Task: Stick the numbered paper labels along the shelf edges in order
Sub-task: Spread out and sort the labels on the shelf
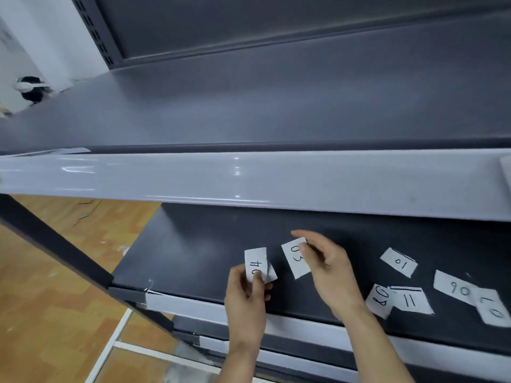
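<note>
Labels [399,262] being picked out: 03 label [296,257] pinched in right hand [331,275], second label [255,262] pinched in left hand [246,295]. Next, likely: pressing one flat along shelf edge [276,183], in order.

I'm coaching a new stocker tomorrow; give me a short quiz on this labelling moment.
1. True or false: the left hand is empty.
2. The loose labels lie on: A) the floor B) the lower shelf C) the top shelf.
3. Fill in: the right hand pinches label __.
Key: 1 false, it grips papers; 2 B; 3 label 03.
</note>
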